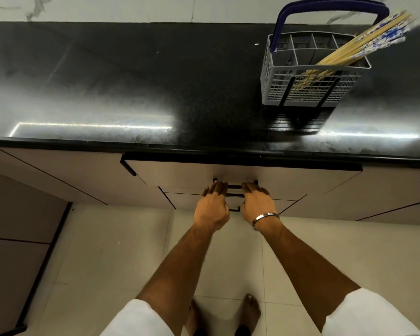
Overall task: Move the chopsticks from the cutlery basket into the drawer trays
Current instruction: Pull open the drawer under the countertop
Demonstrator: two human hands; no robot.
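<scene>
A grey mesh cutlery basket (301, 93) with a blue handle stands on the black countertop (131, 81) at the right. Several wooden chopsticks (364, 42) with blue-and-white patterned tops lean out of its right compartment. Below the counter edge, the top drawer (180, 173) stands out a little from the cabinet, with a dark gap along its top; its inside is hidden. My left hand (212, 207) and right hand (257, 202) sit side by side on the drawer's black handle (234, 186), fingers hooked over it.
More drawer fronts with black handles lie below the top drawer (235, 209). Cabinet doors flank them on both sides. My bare feet (250, 309) stand on the pale tiled floor. A marble wall runs behind the counter.
</scene>
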